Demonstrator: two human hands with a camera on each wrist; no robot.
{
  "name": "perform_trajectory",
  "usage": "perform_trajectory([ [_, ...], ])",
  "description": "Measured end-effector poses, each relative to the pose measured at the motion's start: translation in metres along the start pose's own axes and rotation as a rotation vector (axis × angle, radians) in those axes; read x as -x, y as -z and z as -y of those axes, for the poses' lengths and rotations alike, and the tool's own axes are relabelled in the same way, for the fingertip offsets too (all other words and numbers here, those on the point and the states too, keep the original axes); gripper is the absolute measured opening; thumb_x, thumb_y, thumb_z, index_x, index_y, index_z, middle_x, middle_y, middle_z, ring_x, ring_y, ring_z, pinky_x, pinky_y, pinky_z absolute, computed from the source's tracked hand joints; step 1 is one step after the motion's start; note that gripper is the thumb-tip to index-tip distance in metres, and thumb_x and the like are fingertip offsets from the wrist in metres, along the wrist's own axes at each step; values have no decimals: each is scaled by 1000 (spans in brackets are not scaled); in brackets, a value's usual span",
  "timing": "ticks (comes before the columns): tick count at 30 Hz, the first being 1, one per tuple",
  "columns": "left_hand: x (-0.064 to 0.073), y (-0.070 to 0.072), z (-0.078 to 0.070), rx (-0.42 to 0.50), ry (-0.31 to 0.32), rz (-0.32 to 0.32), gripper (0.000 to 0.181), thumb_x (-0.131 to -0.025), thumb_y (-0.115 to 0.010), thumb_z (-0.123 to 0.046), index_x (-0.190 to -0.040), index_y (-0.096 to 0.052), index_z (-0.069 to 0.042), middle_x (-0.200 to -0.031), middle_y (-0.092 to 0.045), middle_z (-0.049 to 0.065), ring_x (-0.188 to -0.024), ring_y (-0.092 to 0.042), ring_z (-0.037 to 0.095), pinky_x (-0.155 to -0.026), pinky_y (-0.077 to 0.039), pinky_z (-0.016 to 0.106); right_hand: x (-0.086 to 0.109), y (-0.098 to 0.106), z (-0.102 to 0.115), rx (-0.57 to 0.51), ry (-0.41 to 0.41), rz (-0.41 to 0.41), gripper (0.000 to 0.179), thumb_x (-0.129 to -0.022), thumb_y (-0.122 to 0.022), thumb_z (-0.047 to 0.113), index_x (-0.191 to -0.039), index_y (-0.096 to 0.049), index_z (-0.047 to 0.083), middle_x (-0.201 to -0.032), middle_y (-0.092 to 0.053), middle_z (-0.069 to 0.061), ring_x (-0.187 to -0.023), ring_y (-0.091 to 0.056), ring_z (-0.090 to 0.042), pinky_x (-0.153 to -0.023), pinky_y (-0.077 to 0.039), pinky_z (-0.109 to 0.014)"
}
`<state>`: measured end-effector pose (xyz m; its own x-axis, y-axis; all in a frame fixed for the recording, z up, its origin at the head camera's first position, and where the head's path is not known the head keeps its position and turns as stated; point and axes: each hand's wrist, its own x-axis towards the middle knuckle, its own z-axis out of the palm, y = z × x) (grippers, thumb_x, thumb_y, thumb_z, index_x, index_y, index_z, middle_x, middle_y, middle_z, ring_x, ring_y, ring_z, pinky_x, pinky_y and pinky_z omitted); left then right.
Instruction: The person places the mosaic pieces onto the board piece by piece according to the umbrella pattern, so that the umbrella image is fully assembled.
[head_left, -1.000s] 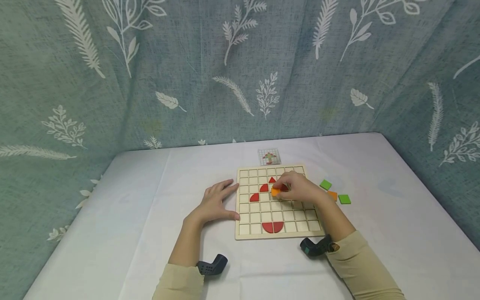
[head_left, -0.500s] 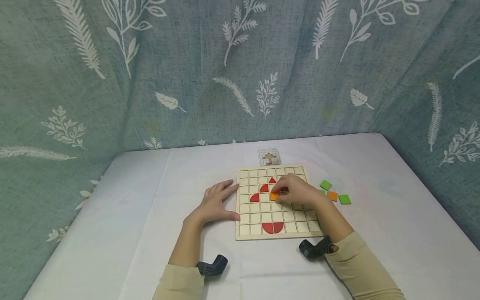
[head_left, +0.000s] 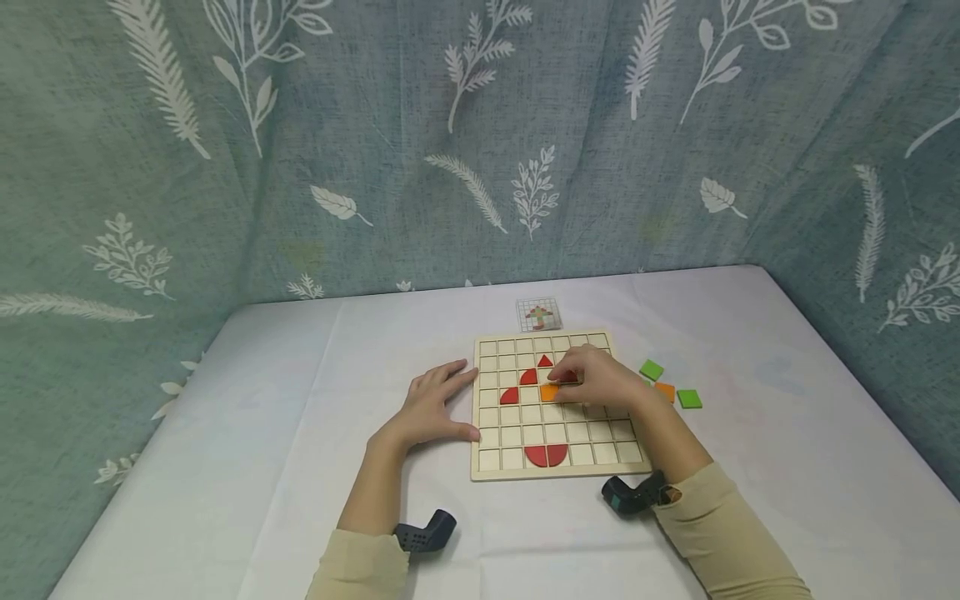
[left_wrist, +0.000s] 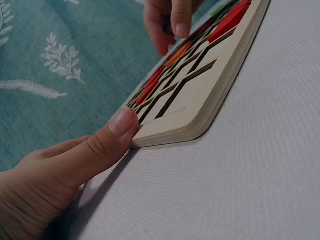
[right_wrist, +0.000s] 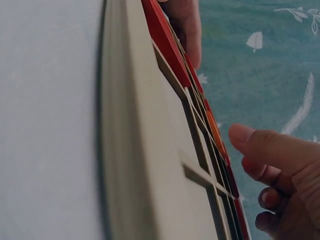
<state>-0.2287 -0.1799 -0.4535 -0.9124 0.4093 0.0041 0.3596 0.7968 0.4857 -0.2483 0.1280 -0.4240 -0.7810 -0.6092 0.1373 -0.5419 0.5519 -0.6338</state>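
Note:
A wooden grid board [head_left: 491, 459] lies on the white cloth with red and orange tiles in its cells. My left hand [head_left: 433, 407] is spread along its left edge, thumb [left_wrist: 123, 122] resting at the corner in the left wrist view. Over the board's middle is my right hand [head_left: 597, 380], thumb and forefinger parted right beside an orange square tile [head_left: 549, 392] that lies in a cell. In the right wrist view, the thumb stands off the orange tile [right_wrist: 215, 132]. A red tile [head_left: 570, 377] is partly hidden under this hand. A red triangle [head_left: 545, 361] sits farther up.
Red quarter-circle tiles [head_left: 528, 377] sit left of the orange one, and two more [head_left: 557, 454] meet near the front edge. Right of the board lie loose green tiles [head_left: 689, 399] and an orange tile [head_left: 665, 392]. A small pattern card [head_left: 538, 314] lies behind the board.
The right hand lowered the orange square tile slightly toward the front into a cell, then its fingers parted from it. The left hand has stayed at the board's edge.

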Motion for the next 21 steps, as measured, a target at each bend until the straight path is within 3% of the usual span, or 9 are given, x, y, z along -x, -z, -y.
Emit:
perform_trajectory([
  [6, -1, -1, -1, -12, 1, -5, 109, -54, -79, -66, -145, -40, -23, -153, -29, 3, -141, -22, 27, -112, -17, 49, 6, 5, -4, -32, 9, -25, 22, -79, -76, 15, -98, -73, 4, -91, -66, -4, -83, -52, -19, -74, -45, -34],
  [13, 1, 1, -1, -15, -3, 6, 109, -55, -80, -65, -146, -38, -23, -154, -27, 3, -142, -21, 28, -112, -16, 49, 15, 8, -9, -32, -91, -40, 24, -79, -77, 17, -100, -73, 7, -95, -65, -3, -84, -52, -17, -71, -44, -33],
  [21, 0, 1, 0, -24, -9, 5, 106, -56, -81, -61, -146, -39, -22, -153, -28, 4, -141, -22, 28, -112, -16, 50, 27, 20, -15, -46, -111, -62, 23, -79, -77, 16, -99, -73, 6, -97, -67, -5, -89, -53, -21, -75, -44, -36],
])
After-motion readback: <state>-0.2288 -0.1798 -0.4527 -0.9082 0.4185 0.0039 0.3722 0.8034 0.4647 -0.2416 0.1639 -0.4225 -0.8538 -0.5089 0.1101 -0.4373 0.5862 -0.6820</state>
